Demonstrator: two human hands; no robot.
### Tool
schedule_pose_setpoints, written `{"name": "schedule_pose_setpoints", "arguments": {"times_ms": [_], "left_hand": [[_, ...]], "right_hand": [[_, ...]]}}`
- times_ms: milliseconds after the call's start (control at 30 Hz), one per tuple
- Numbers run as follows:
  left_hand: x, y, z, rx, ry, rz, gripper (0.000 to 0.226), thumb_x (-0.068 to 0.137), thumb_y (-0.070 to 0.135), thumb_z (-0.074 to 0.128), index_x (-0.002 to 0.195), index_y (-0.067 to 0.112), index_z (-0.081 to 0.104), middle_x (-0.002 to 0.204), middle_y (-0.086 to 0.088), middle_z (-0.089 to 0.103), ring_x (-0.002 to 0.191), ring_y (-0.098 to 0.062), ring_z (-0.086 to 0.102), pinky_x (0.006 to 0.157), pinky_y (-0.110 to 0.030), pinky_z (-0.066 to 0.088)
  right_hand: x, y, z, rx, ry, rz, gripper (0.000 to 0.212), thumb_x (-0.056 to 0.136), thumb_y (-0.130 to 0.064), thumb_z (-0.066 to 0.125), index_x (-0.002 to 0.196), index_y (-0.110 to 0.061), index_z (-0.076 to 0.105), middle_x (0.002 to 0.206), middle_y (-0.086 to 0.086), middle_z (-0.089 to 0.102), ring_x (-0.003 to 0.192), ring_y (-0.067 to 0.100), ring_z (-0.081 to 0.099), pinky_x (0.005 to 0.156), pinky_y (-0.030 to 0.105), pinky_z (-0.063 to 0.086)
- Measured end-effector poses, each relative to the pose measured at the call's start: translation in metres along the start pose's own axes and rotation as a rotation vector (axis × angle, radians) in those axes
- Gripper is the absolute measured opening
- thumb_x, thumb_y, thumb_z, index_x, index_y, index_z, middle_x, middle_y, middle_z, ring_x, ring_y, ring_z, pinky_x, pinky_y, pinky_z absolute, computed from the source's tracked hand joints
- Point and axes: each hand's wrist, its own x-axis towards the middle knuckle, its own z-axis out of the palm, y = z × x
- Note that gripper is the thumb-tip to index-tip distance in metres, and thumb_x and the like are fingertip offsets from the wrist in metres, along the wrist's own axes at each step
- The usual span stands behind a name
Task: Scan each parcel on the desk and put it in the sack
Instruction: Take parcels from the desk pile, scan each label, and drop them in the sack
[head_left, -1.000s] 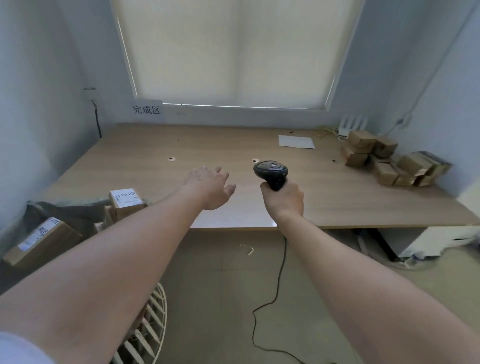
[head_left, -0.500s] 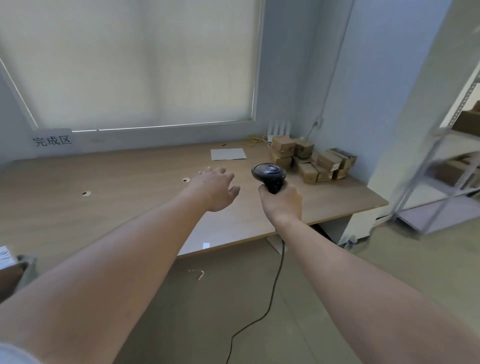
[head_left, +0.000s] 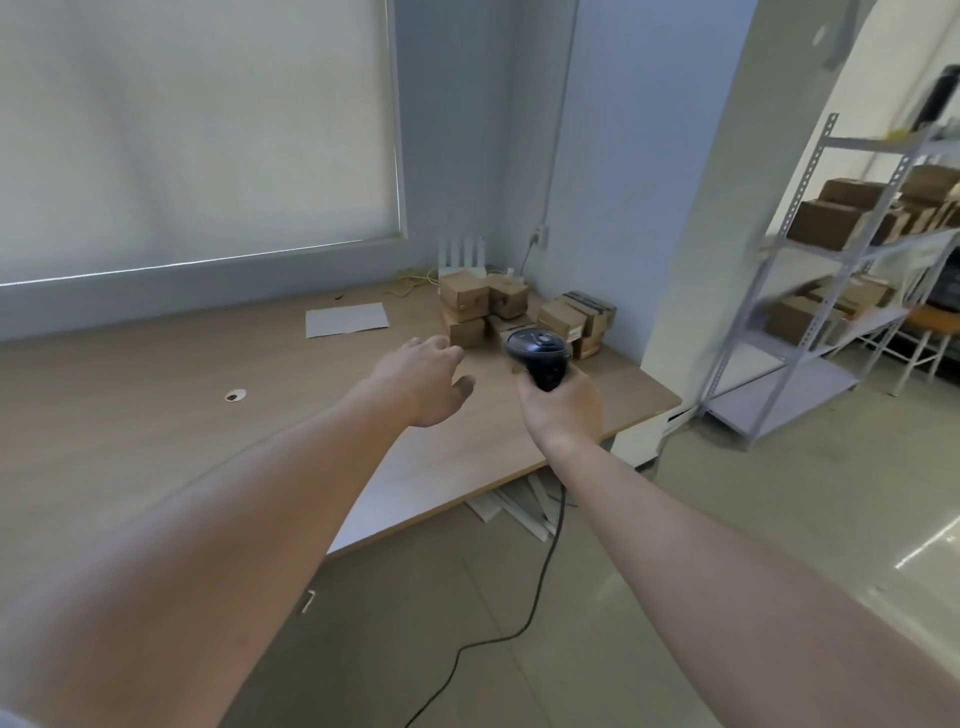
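near frame centre, brown cardboard parcels (head_left: 524, 312) are stacked at the worktop (head_left: 156, 415) corner; scanner (head_left: 538, 354) is gripped by right hand (head_left: 561, 410); left hand (head_left: 426, 379) is spread, nearer them than before.

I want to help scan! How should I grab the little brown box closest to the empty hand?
Probably grip the nearest parcel across its two side faces, left hand coming from the front, the desk's open side. It sits at the pile's near left corner with another box on top, so a top grab looks blocked. The right hand holds the scanner.
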Motion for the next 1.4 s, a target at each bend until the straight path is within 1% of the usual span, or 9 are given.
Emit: {"name": "schedule_pose_setpoints", "arguments": {"times_ms": [100, 300, 367, 467, 667, 900, 1067, 1233, 1400], "left_hand": [[0.055, 0.004, 0.015, 0.005, -0.016, 0.034, 0.057, 0.104, 0.059, 0.036, 0.145, 0.022, 0.05, 0.147, -0.002, 0.049, 0.135, -0.032, 0.047, 0.105, -0.052, 0.047], [0.168, -0.004, 0.047, -0.024, -0.046, 0.119, 0.05, 0.104, 0.055, 0.04, 0.141, 0.023, 0.052, 0.133, -0.002, 0.053, 0.127, -0.031, 0.05, 0.098, -0.05, 0.051], [0.207, -0.01, 0.055, -0.026, -0.068, 0.14, 0.049, 0.104, 0.054, 0.042, 0.141, 0.024, 0.052, 0.131, -0.002, 0.053, 0.125, -0.031, 0.051, 0.096, -0.049, 0.052], [0.259, -0.017, 0.066, -0.021, -0.096, 0.179, 0.048, 0.104, 0.052, 0.044, 0.141, 0.024, 0.052, 0.129, -0.002, 0.052, 0.121, -0.03, 0.052, 0.091, -0.046, 0.053], [0.349, -0.013, 0.087, -0.012, -0.144, 0.185, 0.041, 0.105, 0.049, 0.043, 0.135, 0.024, 0.054, 0.133, -0.001, 0.051, 0.122, -0.03, 0.052, 0.076, -0.041, 0.039], [0.45, 0.012, 0.128, -0.02, -0.202, 0.147, 0.037, 0.105, 0.046, 0.044, 0.13, 0.021, 0.054, 0.133, -0.004, 0.05, 0.119, -0.032, 0.053, 0.079, -0.041, 0.041], [0.521, 0.039, 0.171, -0.056, -0.238, 0.025, 0.033, 0.104, 0.046, 0.045, 0.121, 0.02, 0.056, 0.128, -0.003, 0.05, 0.112, -0.03, 0.055, 0.081, -0.041, 0.045], [0.564, 0.064, 0.218, -0.086, -0.314, -0.081, 0.043, 0.103, 0.047, 0.048, 0.136, 0.021, 0.055, 0.136, -0.004, 0.052, 0.122, -0.03, 0.052, 0.089, -0.04, 0.045], [0.598, 0.062, 0.243, -0.103, -0.36, -0.166, 0.046, 0.102, 0.047, 0.049, 0.141, 0.022, 0.053, 0.142, -0.006, 0.05, 0.126, -0.031, 0.051, 0.093, -0.043, 0.048]], "right_hand": [[0.046, 0.015, 0.009, 0.002, 0.023, 0.027, 0.017, 0.091, -0.04, 0.07, 0.091, -0.023, 0.071, 0.085, 0.001, 0.074, 0.084, 0.024, 0.07, 0.075, 0.036, 0.057], [0.142, 0.03, 0.04, 0.01, 0.071, 0.091, 0.017, 0.092, -0.04, 0.072, 0.096, -0.024, 0.072, 0.087, 0.0, 0.073, 0.083, 0.02, 0.069, 0.07, 0.03, 0.049], [0.174, 0.033, 0.053, 0.007, 0.089, 0.113, 0.015, 0.092, -0.039, 0.072, 0.091, -0.025, 0.07, 0.085, -0.001, 0.072, 0.081, 0.02, 0.069, 0.069, 0.032, 0.052], [0.217, 0.037, 0.072, 0.01, 0.111, 0.143, 0.016, 0.092, -0.041, 0.073, 0.095, -0.025, 0.07, 0.086, 0.0, 0.073, 0.082, 0.021, 0.07, 0.074, 0.036, 0.06], [0.302, 0.058, 0.093, 0.022, 0.109, 0.203, 0.016, 0.091, -0.038, 0.073, 0.091, -0.023, 0.07, 0.084, 0.001, 0.072, 0.08, 0.022, 0.07, 0.067, 0.032, 0.053], [0.413, 0.106, 0.098, 0.0, 0.041, 0.241, 0.019, 0.092, -0.041, 0.073, 0.093, -0.022, 0.071, 0.083, -0.001, 0.072, 0.081, 0.02, 0.071, 0.063, 0.029, 0.05], [0.504, 0.148, 0.104, -0.012, -0.058, 0.23, 0.022, 0.093, -0.043, 0.074, 0.099, -0.021, 0.072, 0.09, -0.002, 0.071, 0.088, 0.016, 0.069, 0.075, 0.035, 0.06], [0.56, 0.191, 0.121, 0.002, -0.163, 0.273, 0.032, 0.094, -0.041, 0.076, 0.117, -0.019, 0.072, 0.107, -0.002, 0.074, 0.101, 0.015, 0.069, 0.083, 0.031, 0.058], [0.603, 0.207, 0.139, -0.034, -0.252, 0.3, 0.03, 0.094, -0.042, 0.076, 0.116, -0.021, 0.072, 0.106, -0.003, 0.073, 0.101, 0.016, 0.069, 0.086, 0.034, 0.058]]}}
